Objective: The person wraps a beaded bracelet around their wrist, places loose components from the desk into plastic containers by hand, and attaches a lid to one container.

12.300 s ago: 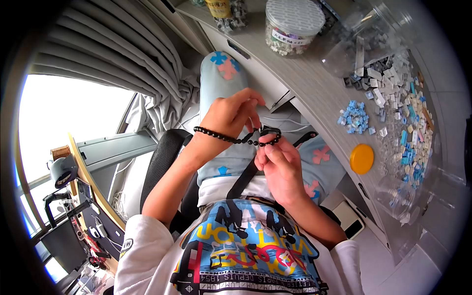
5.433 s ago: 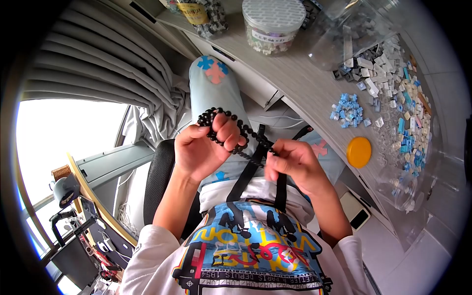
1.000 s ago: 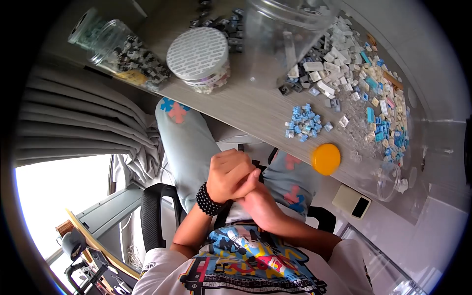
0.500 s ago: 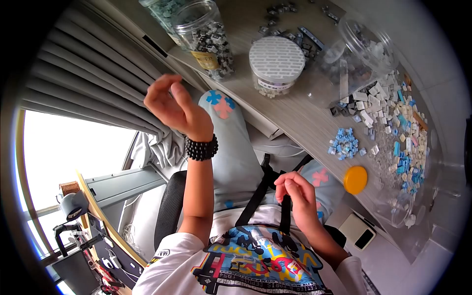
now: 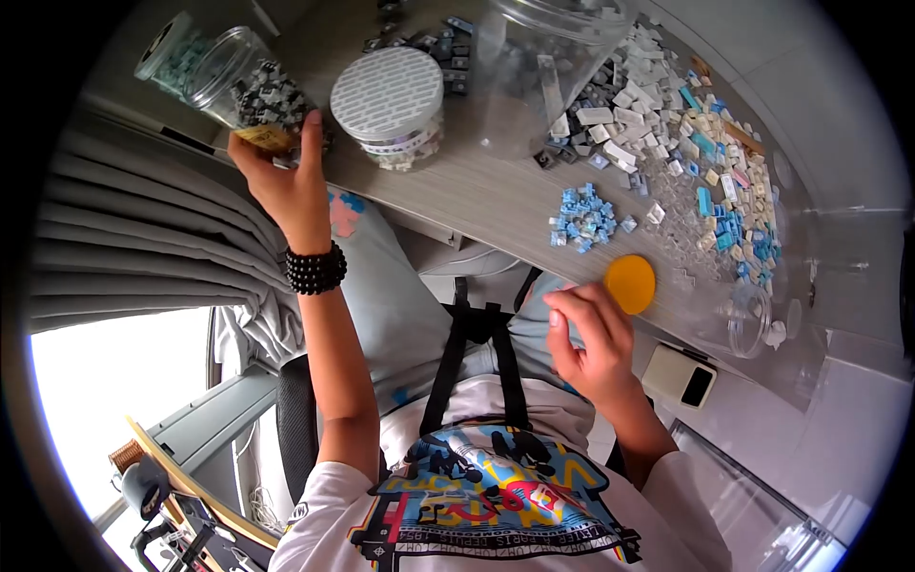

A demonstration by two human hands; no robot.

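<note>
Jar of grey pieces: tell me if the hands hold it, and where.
The left hand grips the jar around its lower part, by the yellow label; the right hand holds nothing visible.

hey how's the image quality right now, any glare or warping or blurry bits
In the head view, the window is blown out to white; fisheye distortion bends the desk and blackens the corners; reflections on the big clear jar muddle what lies behind it; the keycap heap is too fine to read.
</note>
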